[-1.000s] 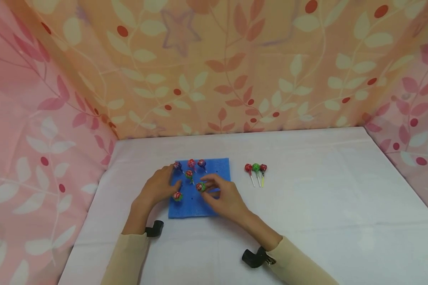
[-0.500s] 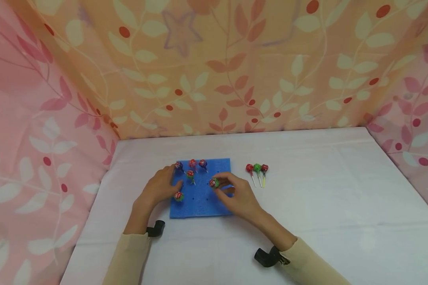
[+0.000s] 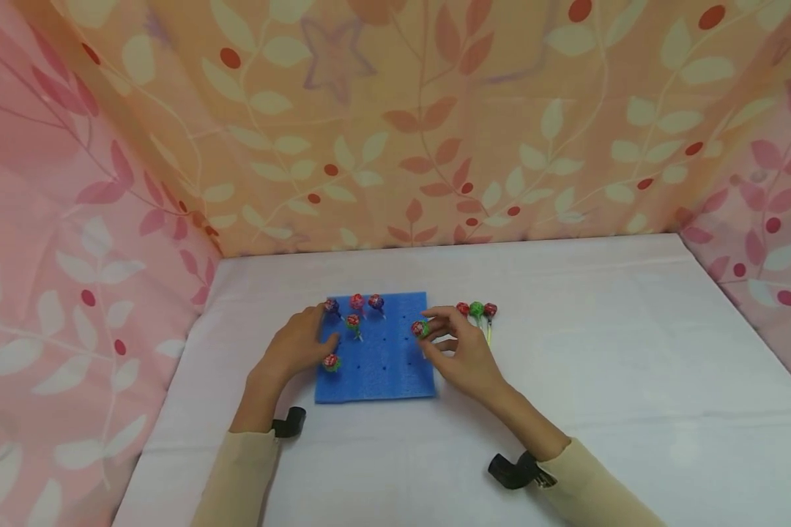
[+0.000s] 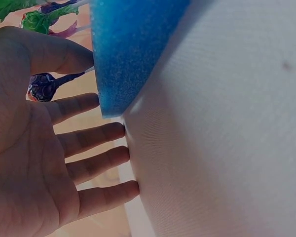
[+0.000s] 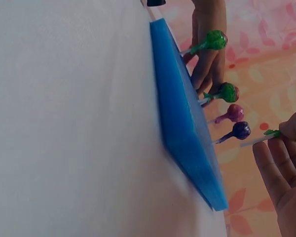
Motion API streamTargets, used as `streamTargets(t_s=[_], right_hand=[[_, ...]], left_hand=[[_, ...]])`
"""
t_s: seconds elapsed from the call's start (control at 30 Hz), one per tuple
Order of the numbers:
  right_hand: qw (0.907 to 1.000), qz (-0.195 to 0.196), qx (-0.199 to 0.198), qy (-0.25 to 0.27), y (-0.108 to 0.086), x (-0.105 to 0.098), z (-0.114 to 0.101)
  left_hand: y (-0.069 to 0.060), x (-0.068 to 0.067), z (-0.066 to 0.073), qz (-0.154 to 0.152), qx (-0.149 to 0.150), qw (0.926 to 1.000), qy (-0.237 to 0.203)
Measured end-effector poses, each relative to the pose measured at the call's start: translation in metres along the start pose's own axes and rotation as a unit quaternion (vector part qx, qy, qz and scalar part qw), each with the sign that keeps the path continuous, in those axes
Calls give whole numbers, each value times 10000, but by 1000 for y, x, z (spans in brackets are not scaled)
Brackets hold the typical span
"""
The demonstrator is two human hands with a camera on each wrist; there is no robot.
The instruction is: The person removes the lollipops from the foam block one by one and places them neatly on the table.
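Right hand (image 3: 463, 355) pinches a lollipop (image 3: 420, 329) (head mostly hidden in wrist view); outspread left hand (image 3: 294, 339) apparently touches blue board (image 3: 370, 386).

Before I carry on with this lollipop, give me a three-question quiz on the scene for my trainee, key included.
1. In the head view, how many standing lollipops show in the blue block?

2. Which colour is the middle one of the three loose lollipops to the block's right?
A) purple
B) green
C) yellow

3. True or false: the held lollipop's stick is already in the block.

Key:
1. Five.
2. B.
3. False; in the right wrist view, the fingers of the right hand hold the held lollipop with its stick clear of the block.
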State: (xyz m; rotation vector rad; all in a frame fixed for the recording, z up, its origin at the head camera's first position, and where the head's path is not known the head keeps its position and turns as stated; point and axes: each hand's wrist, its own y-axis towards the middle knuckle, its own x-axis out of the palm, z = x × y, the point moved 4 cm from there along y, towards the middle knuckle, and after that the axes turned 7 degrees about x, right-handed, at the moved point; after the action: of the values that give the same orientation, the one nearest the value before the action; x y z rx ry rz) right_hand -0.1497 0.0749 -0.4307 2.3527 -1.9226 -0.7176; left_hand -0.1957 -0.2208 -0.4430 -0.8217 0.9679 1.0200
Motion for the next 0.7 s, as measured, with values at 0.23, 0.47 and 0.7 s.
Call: streamTargets(t_s=[0.23, 0.47, 0.7], right_hand=[[9997, 163, -27, -156, -1, -12, 6], [9985, 462, 119, -258, -4, -33, 17], [9969, 657, 226, -359, -9, -48, 26]], left_hand=[[-1, -4, 2, 29, 35, 10000, 9], [0, -1, 2, -36, -18, 10000, -12], [0, 0, 2, -55, -23, 10000, -1]])
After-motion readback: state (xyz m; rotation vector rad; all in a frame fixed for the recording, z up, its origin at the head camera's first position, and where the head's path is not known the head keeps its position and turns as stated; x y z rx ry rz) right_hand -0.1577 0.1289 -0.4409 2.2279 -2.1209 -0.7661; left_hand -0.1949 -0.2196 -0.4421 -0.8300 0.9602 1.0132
